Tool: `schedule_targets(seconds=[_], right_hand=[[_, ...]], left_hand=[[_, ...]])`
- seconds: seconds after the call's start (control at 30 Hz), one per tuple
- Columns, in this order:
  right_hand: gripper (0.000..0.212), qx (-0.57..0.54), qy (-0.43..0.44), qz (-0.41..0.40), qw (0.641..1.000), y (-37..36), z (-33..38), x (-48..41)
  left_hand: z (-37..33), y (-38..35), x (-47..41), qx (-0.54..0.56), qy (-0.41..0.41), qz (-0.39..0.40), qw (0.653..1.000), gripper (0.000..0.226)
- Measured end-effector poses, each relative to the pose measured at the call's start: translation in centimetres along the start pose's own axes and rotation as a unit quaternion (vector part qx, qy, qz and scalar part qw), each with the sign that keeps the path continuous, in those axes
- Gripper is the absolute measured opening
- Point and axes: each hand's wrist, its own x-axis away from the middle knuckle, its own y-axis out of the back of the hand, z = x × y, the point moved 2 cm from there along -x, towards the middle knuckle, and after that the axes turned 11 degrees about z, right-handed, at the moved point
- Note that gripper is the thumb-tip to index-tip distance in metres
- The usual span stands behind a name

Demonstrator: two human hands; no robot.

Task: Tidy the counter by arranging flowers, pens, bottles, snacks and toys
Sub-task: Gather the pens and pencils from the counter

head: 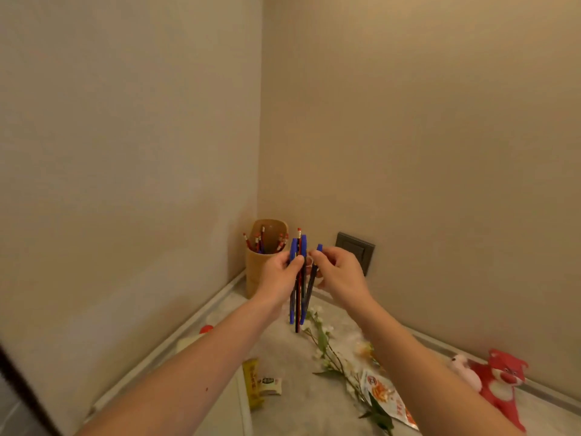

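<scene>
My left hand [279, 273] grips an upright bundle of blue pens and a red pencil [298, 297] above the counter. My right hand [338, 272] pinches one more blue pen [312, 286] beside the bundle. Behind them, in the corner, stands a tan pen holder [256, 272] with several pencils in it. A flower sprig [330, 354] with white blossoms lies on the counter below the hands. A red plush bear [503, 382] and a pink plush toy [465, 371] sit at the right wall. Snack packets lie nearer: a yellow one [253, 383], a small white one [270, 385], an orange-white one [388, 398].
The pale counter [292, 413] runs into a corner between two beige walls. A dark wall switch plate [356, 251] sits right of the holder. A red-capped pale object [201, 333] lies by the left wall, partly hidden by my left arm.
</scene>
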Motion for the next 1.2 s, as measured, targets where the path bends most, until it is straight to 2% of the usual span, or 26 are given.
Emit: schedule_targets(seconds=[0.2,0.37,0.5,0.63,0.8,0.93,1.07,1.2], right_hand=[[0.021,0.015,0.043,-0.036,0.998,-2.3,3.2,-3.7],[0.019,0.008,0.077,-0.081,0.994,-2.5,5.8,-7.7],[0.015,-0.003,0.091,-0.109,0.990,-3.2,6.6,-10.5],[0.012,0.007,0.087,-0.125,0.988,-4.0,6.3,-13.2],[0.020,0.071,0.059,-0.119,0.989,-4.0,3.7,-15.3],[0.025,0.124,0.027,-0.101,0.987,-4.8,1.1,-15.8],[0.031,0.137,-0.009,-0.080,0.987,-5.4,-1.0,-15.8],[0.028,0.106,0.009,-0.102,0.989,-5.7,-1.7,-14.8]], left_hand=[[-1.9,4.6,-3.0,-0.055,-0.061,0.002,0.997,0.019],[-4.3,6.4,-6.6,-0.035,-0.102,0.025,0.994,0.016],[-5.7,6.9,-9.7,-0.030,-0.145,0.001,0.989,0.014],[-5.4,6.7,-12.6,-0.020,-0.144,0.006,0.989,0.018],[-3.0,7.7,-14.8,-0.019,-0.120,0.036,0.992,0.017],[-1.3,8.4,-15.3,0.000,-0.090,0.041,0.995,0.024],[-1.5,8.7,-15.3,-0.005,-0.106,0.063,0.992,0.052],[-2.1,9.4,-14.0,-0.018,-0.145,0.019,0.989,0.058]])
